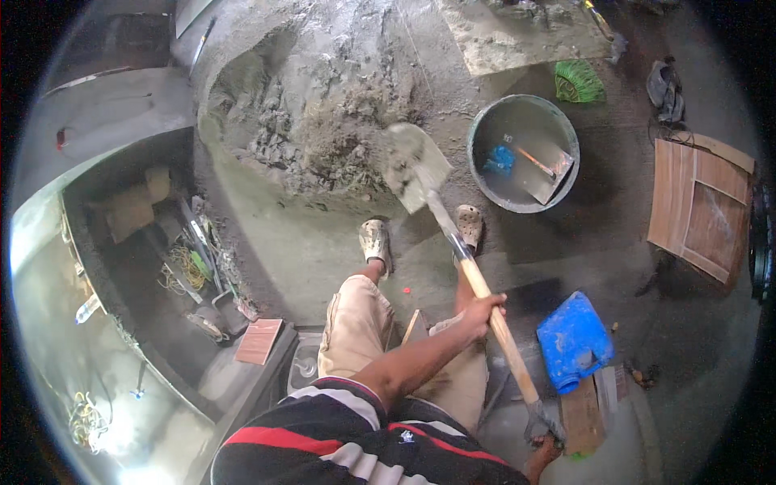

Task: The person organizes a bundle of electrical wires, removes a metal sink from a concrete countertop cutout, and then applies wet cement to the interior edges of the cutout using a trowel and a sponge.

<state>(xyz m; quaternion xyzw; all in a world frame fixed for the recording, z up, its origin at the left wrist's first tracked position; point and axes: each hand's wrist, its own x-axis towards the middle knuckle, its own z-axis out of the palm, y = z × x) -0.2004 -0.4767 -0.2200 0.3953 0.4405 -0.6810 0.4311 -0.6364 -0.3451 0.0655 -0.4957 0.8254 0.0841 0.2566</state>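
Observation:
A shovel [495,315] slants across in front of me, its blade up and to the left and its handle end down at the right. My left hand [482,315] is closed around the middle of the wooden shaft. Lower right, my right hand [547,451] grips the grey handle end. The metal blade [428,166] is smeared with grey mortar and lies at the right edge of a heap of wet mortar [331,129], just beyond my feet. Whether the blade touches the floor, I cannot tell.
Right of the blade stands a round bucket [474,166] with a trowel [554,176] and blue plastic [499,161] inside. A green broom head [579,82] lies behind it. A blue jerrycan [572,335] is beside the shaft. Wood-patterned panels [699,212] lie far right; a low wall [212,234] runs left.

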